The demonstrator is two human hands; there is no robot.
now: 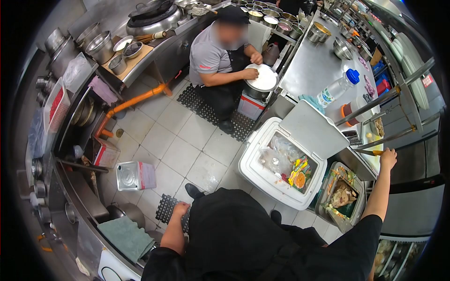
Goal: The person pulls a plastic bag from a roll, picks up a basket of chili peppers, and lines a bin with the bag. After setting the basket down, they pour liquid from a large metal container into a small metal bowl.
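Note:
At the right, my right hand (388, 159) is closed around the yellow handle of what looks like a knife (376, 152), at the edge of the steel counter. Its dark blade points left, over a pale board (373, 161). My left hand (181, 209) hangs low beside my body, fingers curled in, and nothing shows in it. Below the counter, near my right arm, stands a bin of food scraps (320, 206). Next to it is a white bin (253, 161) with its lid (315, 129) raised and plastic bags and wrappers inside.
A seated co-worker (218, 58) bends over a pot of white contents (263, 77). A square tin (135, 176) and black mats (201, 107) lie on the tiled floor. An orange pipe (136, 100) runs at left. A plastic bottle (335, 91) stands on the counter.

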